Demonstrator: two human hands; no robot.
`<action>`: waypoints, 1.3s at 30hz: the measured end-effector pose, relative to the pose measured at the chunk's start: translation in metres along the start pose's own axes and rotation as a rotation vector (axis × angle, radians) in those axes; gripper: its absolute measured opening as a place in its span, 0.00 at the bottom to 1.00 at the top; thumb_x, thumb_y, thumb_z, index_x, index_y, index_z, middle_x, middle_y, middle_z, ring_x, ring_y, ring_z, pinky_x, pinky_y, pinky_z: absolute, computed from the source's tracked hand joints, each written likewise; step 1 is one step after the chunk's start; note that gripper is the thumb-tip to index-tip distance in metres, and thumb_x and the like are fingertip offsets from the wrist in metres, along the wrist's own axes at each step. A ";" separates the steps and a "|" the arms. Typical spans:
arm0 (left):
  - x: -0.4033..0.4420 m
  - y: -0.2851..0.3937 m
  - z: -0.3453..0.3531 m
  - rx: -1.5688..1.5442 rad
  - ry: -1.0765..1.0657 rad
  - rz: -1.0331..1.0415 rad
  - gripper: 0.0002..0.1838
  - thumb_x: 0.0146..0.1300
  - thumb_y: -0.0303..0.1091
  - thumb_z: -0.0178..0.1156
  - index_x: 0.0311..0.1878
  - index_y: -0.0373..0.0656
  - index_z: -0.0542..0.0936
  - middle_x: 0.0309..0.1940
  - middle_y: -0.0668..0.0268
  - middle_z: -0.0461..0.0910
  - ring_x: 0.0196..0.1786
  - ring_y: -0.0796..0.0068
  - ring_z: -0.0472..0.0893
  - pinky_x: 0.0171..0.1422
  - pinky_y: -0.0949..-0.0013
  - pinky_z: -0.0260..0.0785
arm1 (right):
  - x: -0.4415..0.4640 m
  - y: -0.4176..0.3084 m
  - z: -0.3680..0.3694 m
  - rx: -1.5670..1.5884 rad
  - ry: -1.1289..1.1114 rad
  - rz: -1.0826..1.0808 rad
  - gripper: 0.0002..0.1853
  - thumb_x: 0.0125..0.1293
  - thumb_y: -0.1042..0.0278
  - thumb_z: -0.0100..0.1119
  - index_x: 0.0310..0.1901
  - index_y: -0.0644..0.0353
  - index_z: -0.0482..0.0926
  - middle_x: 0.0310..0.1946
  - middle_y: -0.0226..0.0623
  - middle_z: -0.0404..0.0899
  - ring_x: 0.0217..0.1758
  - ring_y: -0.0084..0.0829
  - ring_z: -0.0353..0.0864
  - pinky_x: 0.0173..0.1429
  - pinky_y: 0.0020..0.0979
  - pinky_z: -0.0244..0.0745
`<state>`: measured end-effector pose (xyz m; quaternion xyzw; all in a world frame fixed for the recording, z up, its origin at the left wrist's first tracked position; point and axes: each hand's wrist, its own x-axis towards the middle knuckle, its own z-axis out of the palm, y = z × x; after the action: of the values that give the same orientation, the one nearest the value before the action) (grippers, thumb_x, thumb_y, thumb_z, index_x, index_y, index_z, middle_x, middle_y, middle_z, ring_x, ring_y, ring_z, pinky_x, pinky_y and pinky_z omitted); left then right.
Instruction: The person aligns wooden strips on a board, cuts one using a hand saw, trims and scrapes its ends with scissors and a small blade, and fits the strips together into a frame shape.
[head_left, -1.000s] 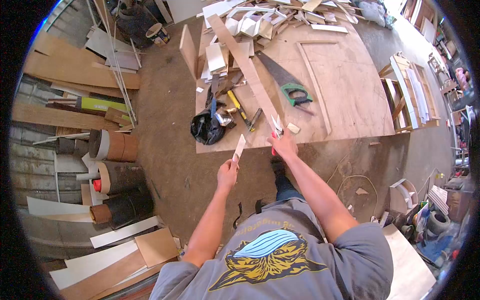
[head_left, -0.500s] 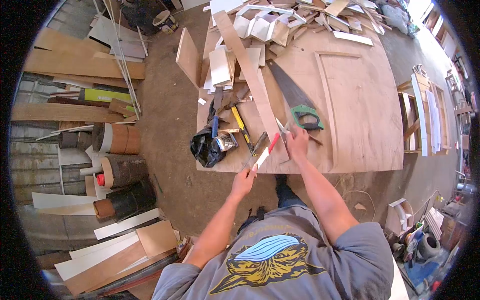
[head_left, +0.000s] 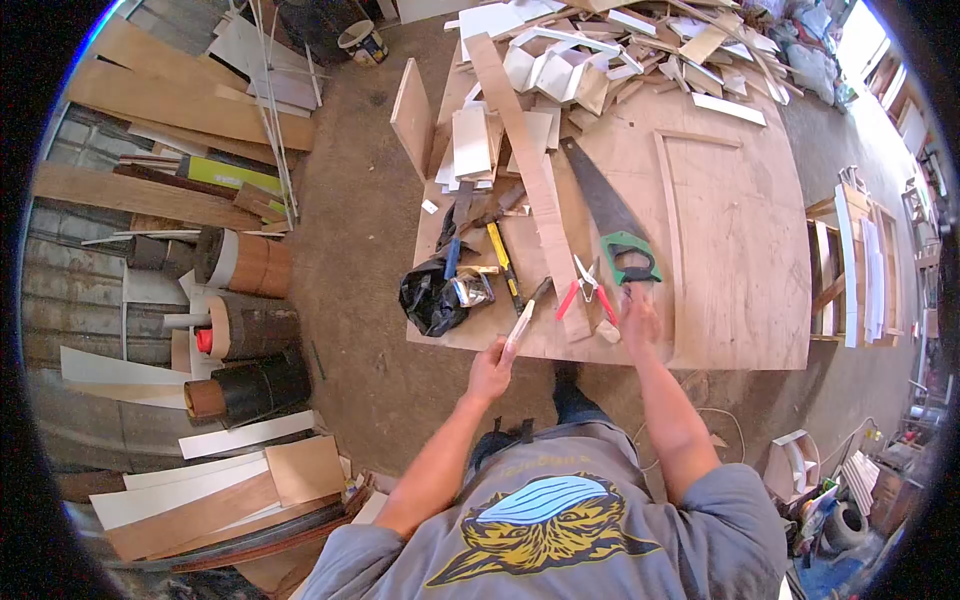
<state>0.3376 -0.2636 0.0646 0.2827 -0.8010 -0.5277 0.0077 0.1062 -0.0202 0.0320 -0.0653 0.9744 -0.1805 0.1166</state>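
My left hand (head_left: 488, 370) is closed around a slim white piece (head_left: 521, 324), held upright at the table's front edge; its exact kind is unclear. My right hand (head_left: 641, 318) is slightly blurred just below the green handle of a hand saw (head_left: 632, 258), fingers loosely apart and seemingly holding nothing. Red-handled pliers (head_left: 588, 288) lie spread open over the lower end of a long wooden strip (head_left: 535, 185). A small wood scrap (head_left: 607, 331) sits between the pliers and my right hand. Left of the strip lies a yellow-and-black handled tool (head_left: 505, 262).
The plywood table (head_left: 745, 300) carries a heap of wood offcuts (head_left: 640, 45) at its far side. A black plastic bag (head_left: 430, 300) lies at its left corner. Rolls of sheet material (head_left: 250, 265) and boards line the left wall. A wooden frame (head_left: 850, 255) stands right.
My right hand has moved right, away from the pliers, toward the saw handle. The pliers now lie spread on the strip. The whole view has shifted slightly.
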 end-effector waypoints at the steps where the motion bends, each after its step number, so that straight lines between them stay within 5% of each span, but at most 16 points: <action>1: -0.004 0.003 -0.002 -0.061 -0.013 0.028 0.25 0.83 0.53 0.49 0.46 0.39 0.81 0.24 0.63 0.72 0.30 0.72 0.72 0.38 0.64 0.66 | -0.005 -0.010 -0.002 0.148 0.029 -0.068 0.13 0.76 0.58 0.58 0.57 0.50 0.78 0.48 0.46 0.85 0.49 0.53 0.86 0.49 0.54 0.79; 3: -0.013 0.012 -0.008 -0.184 -0.045 0.084 0.24 0.83 0.52 0.50 0.44 0.40 0.81 0.23 0.67 0.70 0.29 0.74 0.70 0.36 0.65 0.65 | -0.018 -0.028 -0.006 0.442 0.088 -0.204 0.14 0.78 0.56 0.56 0.59 0.51 0.78 0.47 0.50 0.86 0.46 0.56 0.88 0.48 0.57 0.79; 7: -0.047 0.058 -0.035 -0.181 -0.092 0.117 0.23 0.84 0.51 0.48 0.44 0.40 0.79 0.21 0.70 0.70 0.27 0.77 0.70 0.33 0.67 0.64 | -0.086 -0.099 -0.064 0.741 0.176 -0.403 0.15 0.78 0.62 0.60 0.59 0.59 0.79 0.45 0.49 0.88 0.48 0.46 0.89 0.48 0.46 0.80; 9: -0.063 0.072 -0.042 -0.229 -0.073 0.138 0.22 0.85 0.50 0.46 0.45 0.39 0.78 0.21 0.70 0.71 0.26 0.78 0.70 0.32 0.68 0.64 | -0.132 -0.125 -0.094 0.792 0.086 -0.392 0.14 0.76 0.66 0.62 0.58 0.62 0.81 0.45 0.48 0.88 0.48 0.44 0.90 0.50 0.43 0.81; 10: -0.066 0.059 -0.046 -0.261 -0.135 0.175 0.26 0.86 0.55 0.43 0.54 0.41 0.79 0.22 0.73 0.69 0.25 0.82 0.67 0.29 0.70 0.60 | -0.154 -0.135 -0.105 0.815 0.045 -0.390 0.14 0.76 0.68 0.62 0.58 0.63 0.81 0.45 0.48 0.88 0.48 0.44 0.90 0.50 0.42 0.82; 17: -0.141 0.041 -0.082 -0.232 -0.210 0.256 0.23 0.86 0.52 0.42 0.47 0.43 0.77 0.21 0.75 0.67 0.25 0.84 0.65 0.29 0.70 0.57 | -0.282 -0.165 -0.112 0.631 0.408 -0.853 0.17 0.70 0.72 0.66 0.60 0.55 0.85 0.42 0.41 0.88 0.38 0.43 0.88 0.40 0.37 0.82; 21: -0.189 0.028 -0.094 -0.207 -0.215 0.237 0.22 0.86 0.50 0.44 0.44 0.42 0.76 0.20 0.73 0.64 0.25 0.82 0.64 0.30 0.69 0.58 | -0.312 -0.155 -0.105 0.530 0.490 -0.543 0.17 0.68 0.77 0.66 0.58 0.55 0.87 0.38 0.42 0.87 0.37 0.43 0.88 0.39 0.41 0.81; 25: -0.226 0.007 -0.098 -0.223 -0.259 0.251 0.22 0.86 0.50 0.45 0.43 0.42 0.76 0.20 0.73 0.65 0.25 0.82 0.65 0.30 0.69 0.59 | -0.377 -0.160 -0.103 0.506 0.544 -0.825 0.19 0.68 0.78 0.64 0.59 0.56 0.86 0.39 0.43 0.84 0.37 0.44 0.86 0.40 0.40 0.80; 29: -0.264 0.007 -0.103 -0.120 -0.277 0.262 0.22 0.86 0.51 0.45 0.43 0.42 0.76 0.20 0.72 0.66 0.25 0.81 0.66 0.30 0.69 0.60 | -0.407 -0.136 -0.077 0.453 0.457 -0.509 0.21 0.68 0.79 0.63 0.62 0.56 0.84 0.37 0.41 0.82 0.37 0.43 0.84 0.42 0.40 0.81; 33: -0.283 -0.016 -0.097 -0.154 -0.301 0.269 0.25 0.86 0.54 0.43 0.42 0.43 0.77 0.22 0.75 0.66 0.27 0.83 0.66 0.31 0.70 0.61 | -0.447 -0.135 -0.089 0.523 0.396 -0.740 0.21 0.70 0.77 0.61 0.64 0.55 0.83 0.39 0.43 0.83 0.38 0.45 0.86 0.42 0.41 0.82; 37: -0.295 -0.001 -0.092 -0.157 -0.334 0.275 0.25 0.86 0.55 0.43 0.42 0.42 0.76 0.23 0.75 0.66 0.27 0.83 0.66 0.32 0.70 0.62 | -0.435 -0.100 -0.074 0.415 0.428 -0.474 0.21 0.72 0.74 0.62 0.65 0.52 0.83 0.38 0.42 0.84 0.37 0.44 0.87 0.41 0.42 0.82; 39: -0.293 0.007 -0.082 -0.121 -0.336 0.306 0.25 0.86 0.55 0.43 0.42 0.42 0.76 0.24 0.75 0.66 0.27 0.83 0.66 0.33 0.70 0.62 | -0.437 -0.090 -0.082 0.463 0.435 -0.556 0.21 0.72 0.73 0.61 0.66 0.51 0.82 0.36 0.43 0.84 0.36 0.46 0.86 0.40 0.44 0.82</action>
<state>0.6058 -0.1952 0.1905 0.0652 -0.7914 -0.6072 -0.0285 0.5152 -0.0023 0.2284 -0.2581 0.8554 -0.4288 -0.1335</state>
